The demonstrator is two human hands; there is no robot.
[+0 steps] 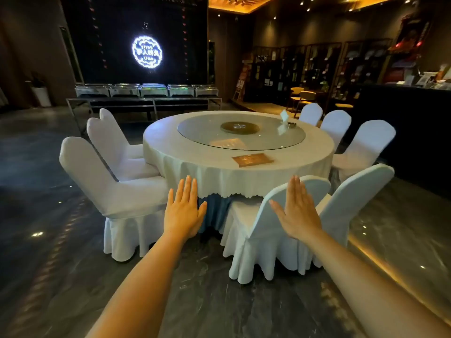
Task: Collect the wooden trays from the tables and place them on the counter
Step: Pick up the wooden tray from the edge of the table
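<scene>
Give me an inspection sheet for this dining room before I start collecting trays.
Surface: round table with white cloth and glass turntable.
Job's things: one wooden tray flat on the near edge; dark counter at right.
Clutter: card stand and small dish on the turntable.
Grippers: left hand and right hand open, empty, held short of the table.
Cables: nothing seen.
Surroundings: covered chairs ring the table; buffet warmers behind.

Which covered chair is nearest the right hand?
The chair whose back stands directly behind the right hand; the other chairs stand farther round the table.
</scene>
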